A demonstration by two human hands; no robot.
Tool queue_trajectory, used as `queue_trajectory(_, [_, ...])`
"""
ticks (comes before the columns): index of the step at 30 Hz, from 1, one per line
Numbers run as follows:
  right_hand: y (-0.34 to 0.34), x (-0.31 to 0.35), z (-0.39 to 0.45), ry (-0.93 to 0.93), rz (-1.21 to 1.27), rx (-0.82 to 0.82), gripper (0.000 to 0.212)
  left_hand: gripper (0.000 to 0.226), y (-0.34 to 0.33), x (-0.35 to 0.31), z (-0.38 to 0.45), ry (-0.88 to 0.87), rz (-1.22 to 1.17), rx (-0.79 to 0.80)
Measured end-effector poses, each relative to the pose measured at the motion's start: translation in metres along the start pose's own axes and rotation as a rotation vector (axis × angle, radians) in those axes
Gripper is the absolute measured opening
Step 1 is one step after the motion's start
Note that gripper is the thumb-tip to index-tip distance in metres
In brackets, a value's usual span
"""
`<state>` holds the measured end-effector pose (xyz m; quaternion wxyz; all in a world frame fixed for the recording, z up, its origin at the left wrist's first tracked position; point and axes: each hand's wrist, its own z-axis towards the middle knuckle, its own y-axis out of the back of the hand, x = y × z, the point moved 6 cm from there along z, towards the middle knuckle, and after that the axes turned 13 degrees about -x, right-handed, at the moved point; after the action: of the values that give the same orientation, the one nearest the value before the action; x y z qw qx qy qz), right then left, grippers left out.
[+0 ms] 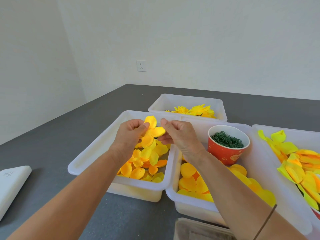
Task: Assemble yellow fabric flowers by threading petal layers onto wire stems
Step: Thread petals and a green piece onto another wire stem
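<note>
Yellow petal layer (pixel 152 131), thin crinkly fabric with rounded lobes, sits pinched in my left hand (pixel 129 134) above the left bin (pixel 97 149). My right hand (pixel 176 134) pinches its other edge, fingers curled. I judge the work well under way: finished flowers (pixel 195 110) fill the far bin (pixel 187 99), soft and ruffled, yet loose petals (pixel 143 163) heap below. Green rings (pixel 226 141) fill a red paper cup (pixel 225 153). I can't see a stem.
</note>
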<state>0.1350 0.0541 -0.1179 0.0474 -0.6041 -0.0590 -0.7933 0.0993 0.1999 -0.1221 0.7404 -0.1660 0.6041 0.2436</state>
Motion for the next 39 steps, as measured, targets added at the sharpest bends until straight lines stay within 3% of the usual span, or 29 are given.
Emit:
queue_trajectory(3, [0.002, -0.004, 0.001, 0.011, -0.089, -0.012, 0.016, 0.015, 0.005, -0.001, 0.001, -0.011, -0.052, -0.049])
queue_trajectory(12, [0.011, -0.004, 0.004, 0.001, -0.082, -0.075, 0.008, 0.014, -0.008, -0.008, -0.014, -0.053, -0.05, 0.181])
queue_trajectory(16, [0.008, -0.008, 0.001, -0.098, 0.054, -0.088, 0.004, 0.01, -0.005, -0.007, -0.008, -0.061, 0.014, 0.062])
queue_trajectory(18, [0.006, -0.007, 0.0, -0.092, 0.055, -0.054, 0.007, 0.01, -0.004, -0.005, -0.006, 0.019, 0.012, 0.068])
queue_trajectory(21, [0.0, 0.001, -0.002, -0.114, 0.192, 0.082, 0.005, 0.005, -0.011, 0.0, -0.01, 0.266, -0.204, 0.233])
queue_trajectory(25, [-0.008, 0.005, -0.006, -0.228, 0.43, 0.238, 0.006, 0.013, -0.016, -0.006, -0.013, 0.319, -0.369, 0.418])
queue_trajectory(27, [-0.004, 0.001, -0.003, -0.159, 0.315, 0.156, 0.004, 0.01, -0.015, -0.002, -0.011, 0.28, -0.293, 0.365])
queue_trajectory(30, [0.002, 0.0, -0.001, 0.083, -0.088, -0.029, 0.01, 0.011, -0.013, -0.003, -0.01, 0.006, -0.003, 0.257])
queue_trajectory(32, [0.004, 0.001, -0.001, 0.125, -0.161, -0.101, 0.02, 0.012, -0.011, -0.007, -0.01, -0.101, 0.039, 0.178])
queue_trajectory(39, [-0.002, 0.009, -0.007, 0.251, -0.405, -0.079, 0.027, 0.014, -0.008, -0.013, -0.011, -0.199, 0.117, 0.098])
